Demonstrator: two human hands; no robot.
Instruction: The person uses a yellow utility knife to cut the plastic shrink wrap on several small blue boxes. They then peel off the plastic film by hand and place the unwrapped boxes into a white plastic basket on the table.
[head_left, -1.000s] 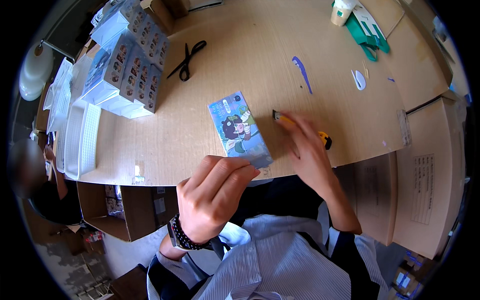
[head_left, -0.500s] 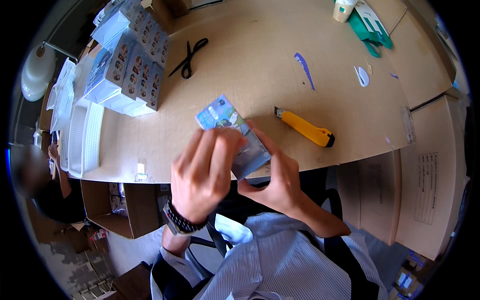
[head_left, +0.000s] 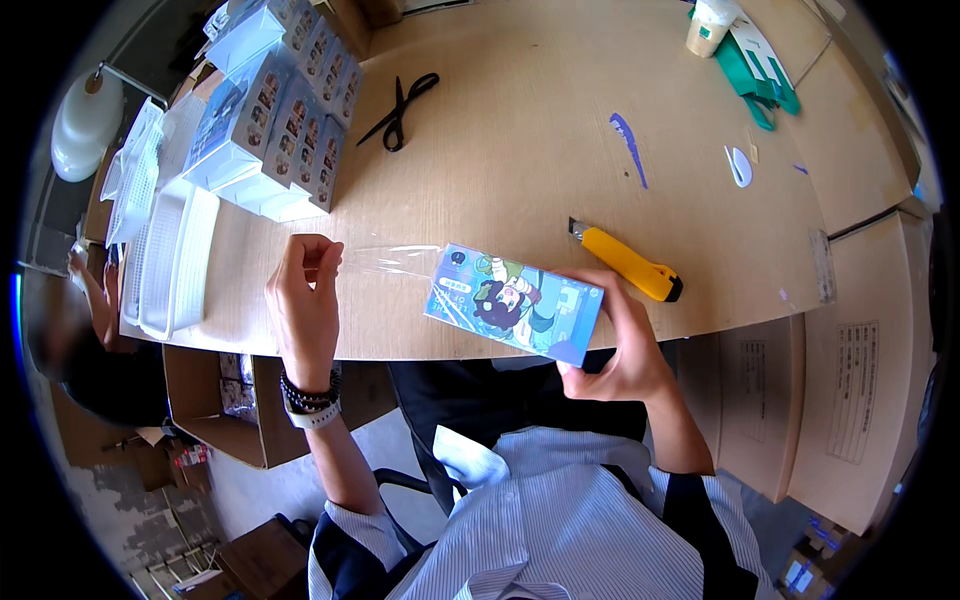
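Observation:
A small blue box [head_left: 512, 306] with a cartoon figure on its face is held over the near edge of the table. My right hand [head_left: 622, 345] grips its right end between thumb and fingers. Clear plastic film [head_left: 395, 258] stretches from the box's left end toward my left hand [head_left: 308, 300], whose fingertips pinch the film. A yellow box cutter [head_left: 628, 262] lies on the table just beyond my right hand, blade end pointing away to the left.
Stacked printed boxes [head_left: 270, 140] and white plastic baskets [head_left: 180, 260] stand at the left. Black scissors [head_left: 398, 112] lie beyond. A white cutter [head_left: 740, 167], a green bag [head_left: 760, 75] and a cup [head_left: 708, 30] are at the right. An open carton [head_left: 265, 425] is below the table; a co-worker [head_left: 110, 380] sits far left.
My left hand has moved off the box to the left, drawing clear film out. My right hand has shifted right and turned the box so that its cartoon face shows.

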